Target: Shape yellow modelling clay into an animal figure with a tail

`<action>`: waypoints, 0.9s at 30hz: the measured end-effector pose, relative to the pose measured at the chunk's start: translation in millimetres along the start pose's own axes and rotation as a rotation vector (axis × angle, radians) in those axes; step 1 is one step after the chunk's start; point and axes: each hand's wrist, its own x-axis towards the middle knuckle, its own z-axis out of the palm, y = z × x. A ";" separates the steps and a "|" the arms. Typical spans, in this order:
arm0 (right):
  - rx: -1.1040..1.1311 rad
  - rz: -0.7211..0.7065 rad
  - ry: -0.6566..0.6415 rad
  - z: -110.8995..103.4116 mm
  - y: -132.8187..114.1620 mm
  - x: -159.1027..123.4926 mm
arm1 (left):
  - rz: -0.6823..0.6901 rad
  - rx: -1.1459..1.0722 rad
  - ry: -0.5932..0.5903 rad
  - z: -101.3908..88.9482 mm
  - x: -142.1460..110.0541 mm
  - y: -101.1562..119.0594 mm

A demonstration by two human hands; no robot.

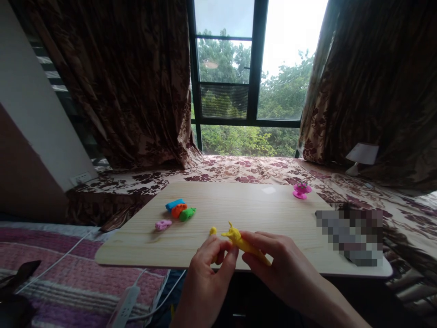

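Observation:
My right hand [282, 257] is closed around a lump of yellow modelling clay [251, 248], thumb below and fingers on top. The clay's far end is ragged, with thin torn points sticking up and to the left. Just left of it, my left hand [213, 262] has its fingers curled in a pinch, and the fingertips come close to the lump. A smaller yellow clay piece [213, 231] pokes out above the left fingers, with a bit of yellow also showing between them. Most of that piece is hidden by the hand. Both hands are over the table's near edge.
On the pale wooden table [136, 246] lie blue [175, 204], orange [178, 211], green [187, 214] and pink clay lumps [163, 225] at left. A magenta dotted clay figure [302, 190] stands back right. A blurred-out object [351, 237] covers the right side. A power strip [124, 305] sits lower left.

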 end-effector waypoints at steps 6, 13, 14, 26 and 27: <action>0.026 0.003 -0.030 2.6 -1.2 -1.9 | -0.021 -0.059 0.018 6.2 -3.2 -2.8; 0.232 0.140 -0.018 -2.3 21.2 -4.3 | 0.118 0.179 0.275 -0.1 -13.4 -3.4; 0.306 0.167 -0.062 -6.1 23.2 -5.3 | 0.122 0.173 0.303 -2.2 -15.7 -3.4; 0.787 0.280 -0.297 -20.1 22.6 -8.4 | 0.383 0.206 0.371 7.7 -29.4 6.8; 0.797 0.283 -0.298 -19.6 22.3 -8.9 | 0.420 0.211 0.381 9.1 -29.1 6.3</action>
